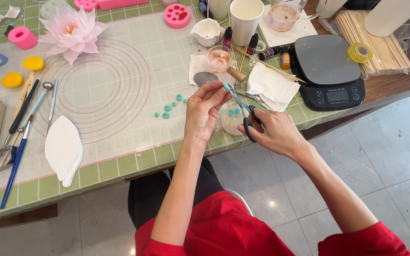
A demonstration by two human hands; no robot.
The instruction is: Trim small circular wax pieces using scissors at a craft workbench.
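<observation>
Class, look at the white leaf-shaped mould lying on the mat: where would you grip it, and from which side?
Grip the white leaf-shaped mould across its broad middle, coming from above at the table's near edge. It lies flat, its pointed ends offer little to hold, and brushes crowd its left side.

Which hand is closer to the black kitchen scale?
Right. The right hand, holding small scissors, sits just left of the black kitchen scale; the left hand is farther left.

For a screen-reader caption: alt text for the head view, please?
A left hand pinches a small teal piece while the right hand snips it with small scissors, above a craft mat with a pink flower.
</observation>
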